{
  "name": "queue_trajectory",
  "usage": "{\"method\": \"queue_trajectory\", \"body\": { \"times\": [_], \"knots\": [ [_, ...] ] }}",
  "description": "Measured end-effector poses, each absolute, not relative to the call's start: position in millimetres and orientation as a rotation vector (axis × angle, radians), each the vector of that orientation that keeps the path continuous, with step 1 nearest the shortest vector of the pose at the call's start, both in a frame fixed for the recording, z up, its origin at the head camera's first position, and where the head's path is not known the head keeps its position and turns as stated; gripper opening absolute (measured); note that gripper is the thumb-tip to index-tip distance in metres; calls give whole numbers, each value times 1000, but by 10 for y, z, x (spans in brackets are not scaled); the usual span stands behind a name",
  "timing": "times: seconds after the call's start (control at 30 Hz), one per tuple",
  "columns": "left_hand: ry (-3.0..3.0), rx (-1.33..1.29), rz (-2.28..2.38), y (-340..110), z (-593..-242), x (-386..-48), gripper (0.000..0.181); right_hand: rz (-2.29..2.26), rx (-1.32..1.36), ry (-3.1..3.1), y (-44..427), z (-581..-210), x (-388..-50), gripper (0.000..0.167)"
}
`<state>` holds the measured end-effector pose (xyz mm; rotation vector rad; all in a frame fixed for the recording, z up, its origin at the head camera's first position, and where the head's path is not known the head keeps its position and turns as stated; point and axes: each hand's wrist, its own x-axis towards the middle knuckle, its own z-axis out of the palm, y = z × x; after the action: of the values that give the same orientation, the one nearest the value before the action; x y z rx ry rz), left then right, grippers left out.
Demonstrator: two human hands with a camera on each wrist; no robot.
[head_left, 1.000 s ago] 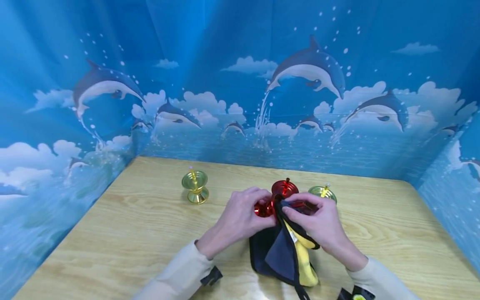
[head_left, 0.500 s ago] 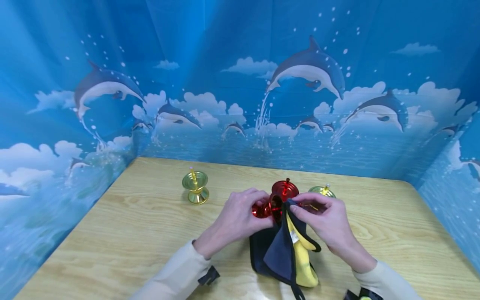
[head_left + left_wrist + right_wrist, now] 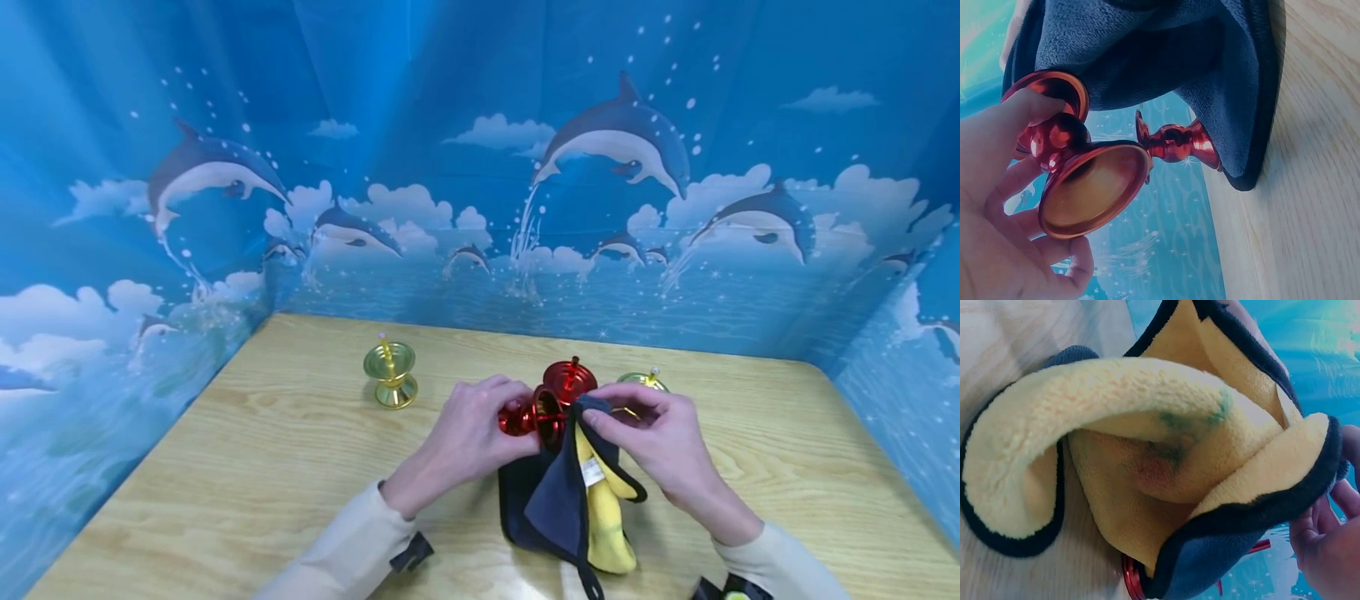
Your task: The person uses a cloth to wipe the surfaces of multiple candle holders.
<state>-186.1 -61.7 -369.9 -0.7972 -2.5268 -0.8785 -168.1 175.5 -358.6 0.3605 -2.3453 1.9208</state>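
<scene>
My left hand (image 3: 476,429) grips a shiny red candle holder (image 3: 516,418) tipped on its side, its cup facing right. A thin spike from that cup reaches the bunched edge of a towel (image 3: 558,508), dark grey on one face and yellow fleece on the other. The right hand (image 3: 663,437) pinches the towel's upper edge between thumb and fingers. In the left wrist view the holder's hollow foot (image 3: 1094,194) faces the camera. Yellow folds (image 3: 1129,394) with green and reddish stains fill much of the right wrist view.
Just behind the hands stands another red candle holder (image 3: 570,379). A gold one (image 3: 390,367) is upright at the left; a second gold one (image 3: 636,380) is partly hidden behind the right hand. A blue dolphin-print curtain (image 3: 480,167) borders the wooden table (image 3: 300,450).
The left hand has shifted slightly left with the red holder, showing its cup and spike more. The right hand has drifted a little right with the towel edge.
</scene>
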Motion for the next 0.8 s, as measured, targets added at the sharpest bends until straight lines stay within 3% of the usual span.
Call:
{"method": "queue_trajectory", "body": {
  "times": [0.8],
  "knots": [
    [-2635,-712,-1244,-668,-3623,-1870,20,2047,345,-2137,1591,-3668,-1689,26]
  ]
}}
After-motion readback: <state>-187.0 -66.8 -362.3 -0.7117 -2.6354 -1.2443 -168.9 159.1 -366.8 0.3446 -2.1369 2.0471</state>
